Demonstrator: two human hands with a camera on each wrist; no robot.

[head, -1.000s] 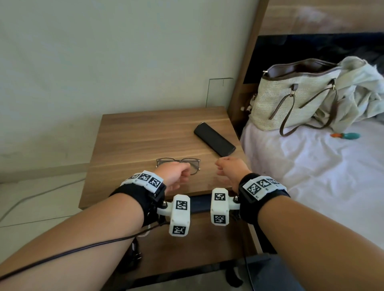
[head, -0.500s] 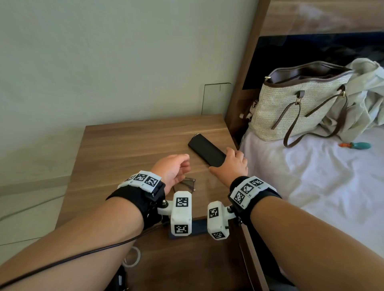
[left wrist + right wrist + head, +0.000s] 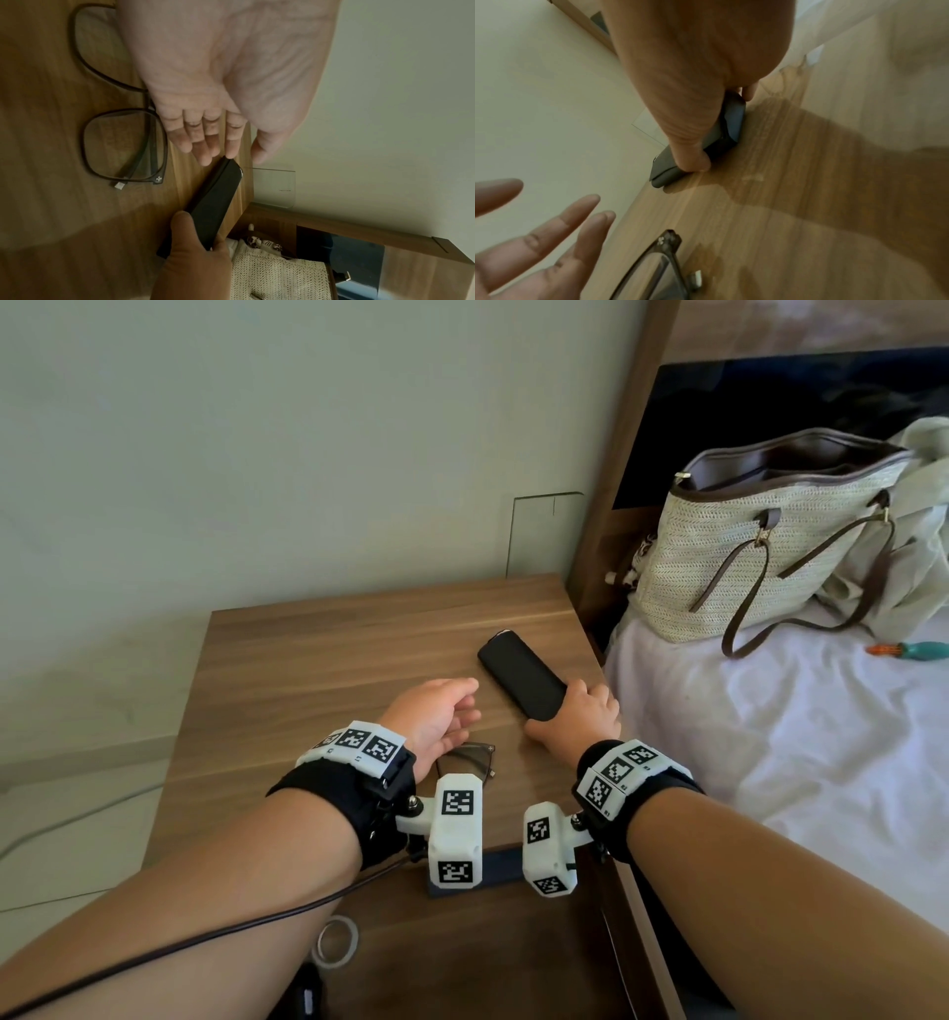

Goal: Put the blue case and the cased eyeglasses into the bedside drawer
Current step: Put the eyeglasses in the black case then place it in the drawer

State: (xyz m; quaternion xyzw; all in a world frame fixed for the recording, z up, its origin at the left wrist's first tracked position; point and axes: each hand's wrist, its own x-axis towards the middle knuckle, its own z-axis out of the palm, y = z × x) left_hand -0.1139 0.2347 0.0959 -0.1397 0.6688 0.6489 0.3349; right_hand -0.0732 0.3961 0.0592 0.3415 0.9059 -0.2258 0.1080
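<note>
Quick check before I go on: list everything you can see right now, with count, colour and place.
case: 1, dark, nightstand top, right side
eyeglasses: 1, dark frame, uncased, nightstand front
nightstand: 1, brown wood, beside bed
tape roll: 1, pale, below nightstand top
handbag: 1, cream woven, on bed
screwdriver-like tool: 1, teal and orange, on bed
left hand: open, above the eyeglasses
right hand: grips the case's near end

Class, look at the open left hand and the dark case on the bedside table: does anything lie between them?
Nothing visible does. The left hand hovers open beside the dark case, with only bare tabletop between. The right hand already grips the case's near end; the eyeglasses lie nearer the wrist, off that path.
</note>
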